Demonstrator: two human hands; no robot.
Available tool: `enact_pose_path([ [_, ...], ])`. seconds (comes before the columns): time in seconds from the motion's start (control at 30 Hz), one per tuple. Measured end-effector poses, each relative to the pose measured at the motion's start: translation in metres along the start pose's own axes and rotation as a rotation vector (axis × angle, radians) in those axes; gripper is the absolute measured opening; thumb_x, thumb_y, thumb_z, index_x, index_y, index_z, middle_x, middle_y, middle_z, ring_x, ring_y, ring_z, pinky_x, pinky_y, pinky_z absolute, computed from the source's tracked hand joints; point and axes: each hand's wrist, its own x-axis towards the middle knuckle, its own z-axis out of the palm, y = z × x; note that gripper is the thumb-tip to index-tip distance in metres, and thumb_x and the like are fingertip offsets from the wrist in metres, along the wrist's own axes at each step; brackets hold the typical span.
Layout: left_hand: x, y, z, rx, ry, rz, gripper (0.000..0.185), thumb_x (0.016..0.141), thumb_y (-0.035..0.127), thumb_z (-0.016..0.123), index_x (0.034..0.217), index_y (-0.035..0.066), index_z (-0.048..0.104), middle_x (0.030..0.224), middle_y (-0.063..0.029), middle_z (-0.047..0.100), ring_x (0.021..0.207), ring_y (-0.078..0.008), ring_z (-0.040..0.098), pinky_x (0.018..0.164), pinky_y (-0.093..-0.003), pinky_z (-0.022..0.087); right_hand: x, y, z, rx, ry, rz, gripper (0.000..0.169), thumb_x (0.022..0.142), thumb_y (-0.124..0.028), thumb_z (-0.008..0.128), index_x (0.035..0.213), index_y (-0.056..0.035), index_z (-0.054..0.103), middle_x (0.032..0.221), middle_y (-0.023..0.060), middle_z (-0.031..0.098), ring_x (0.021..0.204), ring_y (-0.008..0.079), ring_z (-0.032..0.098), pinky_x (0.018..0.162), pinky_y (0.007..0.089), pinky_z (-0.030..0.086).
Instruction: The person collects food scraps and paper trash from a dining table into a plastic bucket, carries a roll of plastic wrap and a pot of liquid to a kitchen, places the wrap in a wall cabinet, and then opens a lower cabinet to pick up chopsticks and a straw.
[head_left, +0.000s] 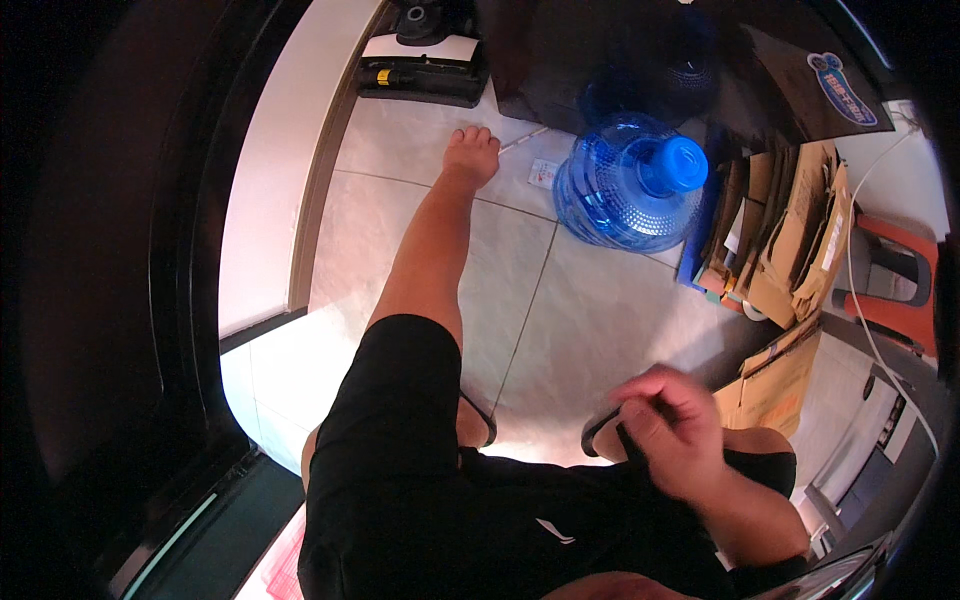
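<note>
My left hand reaches far forward, low over the tiled floor, with its fingers curled. A thin pale stick comes out from the thumb side of that hand. To its right a small white packet with printing lies on the floor, beside a large blue water-cooler bottle that stands upright with its cap on. My right hand is raised close to my body, above my right knee. Its fingers are bent and blurred, and whether they hold anything is hidden.
A black and white floor-cleaner head stands at the back left. Behind the bottle is a dark glossy panel. Flattened cardboard boxes lean at the right, near a white cable and an orange and grey object. A pale wall borders the left.
</note>
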Motion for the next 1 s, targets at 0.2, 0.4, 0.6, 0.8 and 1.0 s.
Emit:
enact_pose_path([
  [0.2, -0.034, 0.033, 0.000, -0.597, -0.017, -0.318, 0.046, 0.093, 0.038, 0.056, 0.133, 0.015, 0.053, 0.110, -0.0230, 0.071, 0.106, -0.0400, 0.068, 0.091, -0.0546, 0.051, 0.097, 0.002, -0.057, -0.458, 0.577, -0.484, 0.060, 0.089, -0.014, 0.074, 0.142, -0.0018, 0.050, 0.121, 0.0093, 0.060, 0.106, 0.0188, 0.058, 0.094, 0.0340, 0.047],
  [0.4, -0.022, 0.092, -0.002, -0.651, -0.022, -0.086, 0.060, 0.090, 0.040, 0.067, 0.144, 0.020, 0.051, 0.127, -0.0164, 0.069, 0.118, -0.0370, 0.065, 0.098, -0.0476, 0.051, 0.172, 0.015, -0.078, -0.542, 0.367, -0.487, 0.071, 0.078, -0.025, 0.088, 0.135, -0.0058, 0.050, 0.127, 0.0159, 0.064, 0.120, 0.0274, 0.061, 0.102, 0.0392, 0.047],
  [0.6, -0.014, 0.094, -0.013, -0.572, -0.305, -0.227, 0.043, 0.095, 0.039, 0.055, 0.132, 0.018, 0.062, 0.132, -0.0148, 0.066, 0.122, -0.0353, 0.063, 0.100, -0.0492, 0.051, 0.146, 0.006, -0.028, -0.693, 0.135, -0.286, 0.056, 0.081, -0.028, 0.083, 0.128, -0.0174, 0.054, 0.133, 0.0146, 0.062, 0.120, 0.0354, 0.063, 0.101, 0.0447, 0.052],
  [0.8, -0.079, 0.028, 0.003, -0.742, 0.073, -0.477, 0.042, 0.092, 0.043, 0.065, 0.116, 0.009, 0.065, 0.111, -0.0226, 0.071, 0.106, -0.0419, 0.067, 0.089, -0.0525, 0.052, 0.127, 0.038, 0.006, -0.911, -0.048, -0.741, 0.068, 0.084, -0.029, 0.077, 0.146, -0.0216, 0.050, 0.139, 0.0177, 0.059, 0.124, 0.0353, 0.061, 0.104, 0.0463, 0.052],
  [1.0, -0.119, 0.021, -0.044, -1.083, 0.523, -0.597, 0.032, 0.094, 0.030, 0.069, 0.108, 0.002, 0.064, 0.088, -0.0141, 0.072, 0.083, -0.0285, 0.069, 0.075, -0.0410, 0.052, 0.167, 0.020, -0.016, -0.530, 0.100, -0.544, 0.070, 0.083, -0.034, 0.081, 0.144, -0.0171, 0.050, 0.142, 0.0151, 0.058, 0.127, 0.0359, 0.058, 0.106, 0.0435, 0.049],
])
